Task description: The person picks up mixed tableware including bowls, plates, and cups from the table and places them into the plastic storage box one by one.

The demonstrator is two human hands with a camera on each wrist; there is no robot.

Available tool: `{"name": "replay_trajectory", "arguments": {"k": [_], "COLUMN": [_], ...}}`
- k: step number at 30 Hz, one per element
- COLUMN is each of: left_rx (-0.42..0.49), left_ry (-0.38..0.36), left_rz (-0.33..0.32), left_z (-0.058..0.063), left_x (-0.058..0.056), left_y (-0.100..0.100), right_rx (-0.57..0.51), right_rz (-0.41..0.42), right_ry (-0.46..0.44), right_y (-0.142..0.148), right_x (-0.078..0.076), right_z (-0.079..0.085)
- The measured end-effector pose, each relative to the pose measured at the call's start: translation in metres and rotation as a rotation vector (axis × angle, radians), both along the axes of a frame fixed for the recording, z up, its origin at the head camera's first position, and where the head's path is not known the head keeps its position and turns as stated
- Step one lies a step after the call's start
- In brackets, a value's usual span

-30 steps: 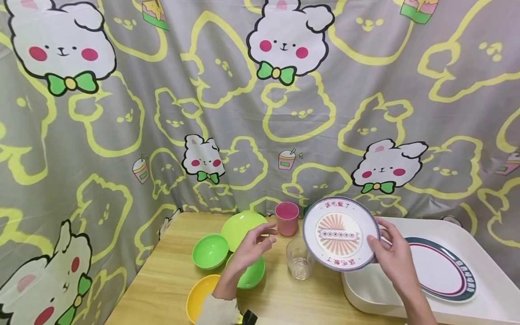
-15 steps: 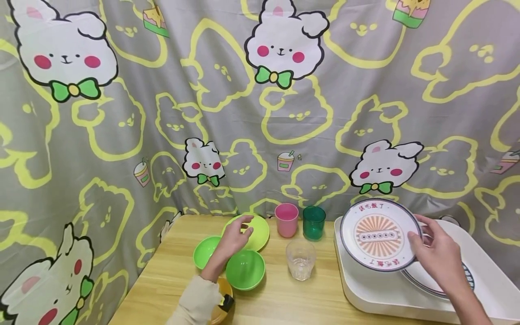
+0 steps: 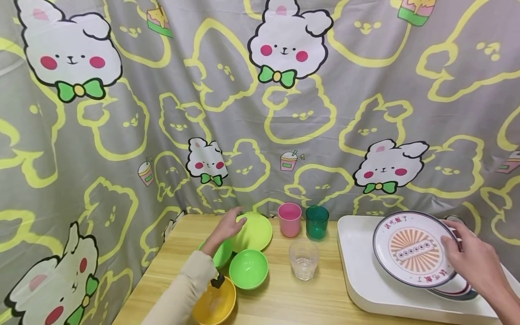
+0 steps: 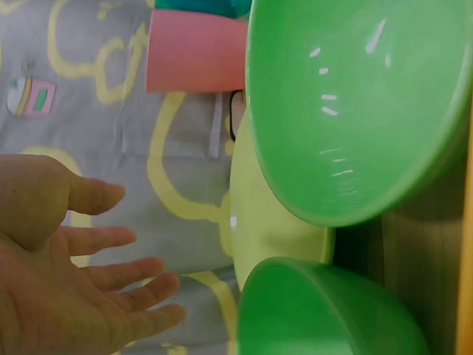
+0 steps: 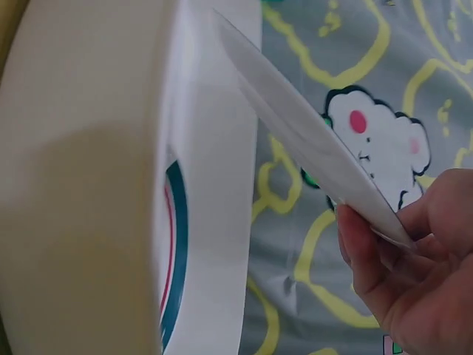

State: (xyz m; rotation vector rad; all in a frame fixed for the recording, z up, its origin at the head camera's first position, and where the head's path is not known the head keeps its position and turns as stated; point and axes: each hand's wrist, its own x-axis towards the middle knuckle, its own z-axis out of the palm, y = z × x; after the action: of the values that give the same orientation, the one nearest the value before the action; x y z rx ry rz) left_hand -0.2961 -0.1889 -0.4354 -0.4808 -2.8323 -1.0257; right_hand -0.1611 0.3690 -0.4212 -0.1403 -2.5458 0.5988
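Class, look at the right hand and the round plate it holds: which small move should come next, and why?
Probably the right hand should lower the round white plate with an orange sunburst print into the white rounded-corner tray: the plate is pinched at its edge, tilted and raised over the tray, where a white oval plate with a teal rim lies.
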Motion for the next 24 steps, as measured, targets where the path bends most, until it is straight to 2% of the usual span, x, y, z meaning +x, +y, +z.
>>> {"name": "replay_trajectory", "arguments": {"k": [4,7,14,20,24], "left_rx": [-0.033,-0.068,-0.202,-0.244,-0.287], "left_ry": [-0.008,-0.021,-0.172,-0.211,-0.222], "left_rz": [-0.003,0.026,0.112,0.135,0.123], "left_z": [-0.003,-0.006,-0.012,-0.012,-0.012], "left_x": [-0.011,-0.017,-0.021,-0.027,-0.030], "left_y": [-0.004,-0.009,-0.018,-0.021,-0.018], "right_rx": [0.037,0.059,0.129,0.150,0.139], "right_rz": [0.016,0.038,0.049,0.046,0.020], "right_ry": [-0.010,-0.020,-0.055,-0.056,-0.075], "right_y": [0.012,0.019,0.036,0.052,0.063], "right_x": [0.000,-0.002,-0.006,-0.011,-0.010], "right_z": [-0.002,-0.005,-0.013,-0.015,-0.020]}}
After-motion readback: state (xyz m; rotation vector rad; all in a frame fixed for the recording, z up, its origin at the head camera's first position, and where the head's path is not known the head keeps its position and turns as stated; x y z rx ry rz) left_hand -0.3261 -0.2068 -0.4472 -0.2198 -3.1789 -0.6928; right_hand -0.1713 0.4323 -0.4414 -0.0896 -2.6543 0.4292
